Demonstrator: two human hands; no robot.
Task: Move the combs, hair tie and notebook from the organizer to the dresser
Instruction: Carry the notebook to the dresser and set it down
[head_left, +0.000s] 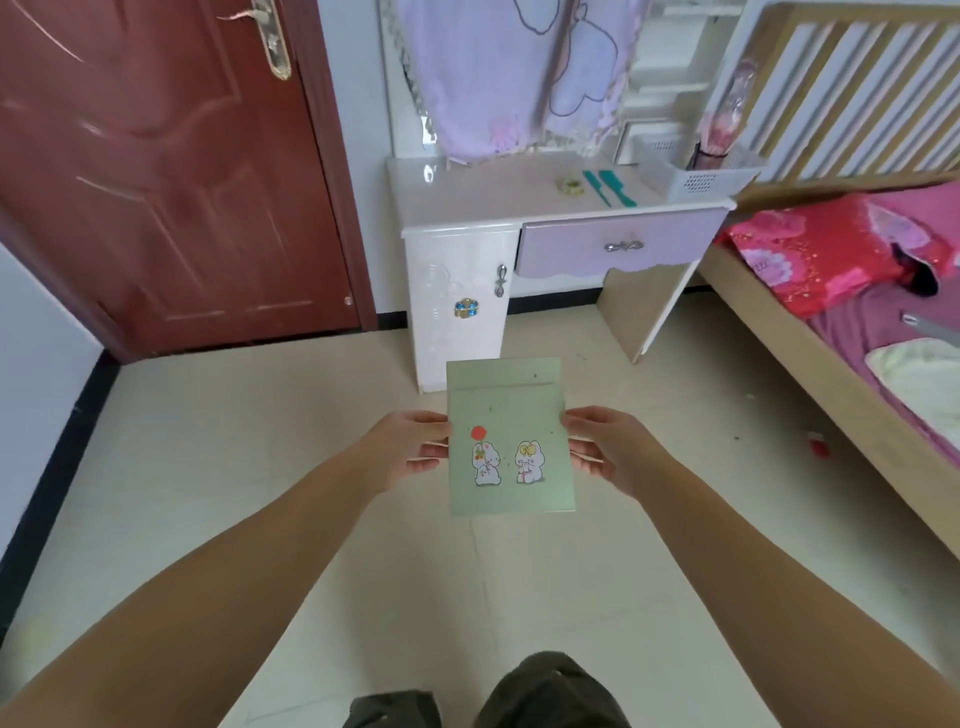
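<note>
I hold a pale green notebook (509, 410) with two cartoon rabbits on its cover out in front of me, above the floor and short of the dresser. My left hand (410, 449) grips its left edge and my right hand (605, 447) grips its right edge. Ahead stands the white dresser (467, 195) with a lilac drawer. On its top lie two teal combs (609, 188) side by side and a pale yellowish hair tie (570, 186) just left of them. A white perforated organizer basket (696, 179) sits at the dresser's right end.
A dark red door (156, 171) fills the left. A bed with a wooden frame (810, 332) and pink bedding runs along the right. A lilac cloth (519, 78) hangs over the dresser's mirror. Pale tiled floor lies between me and the dresser.
</note>
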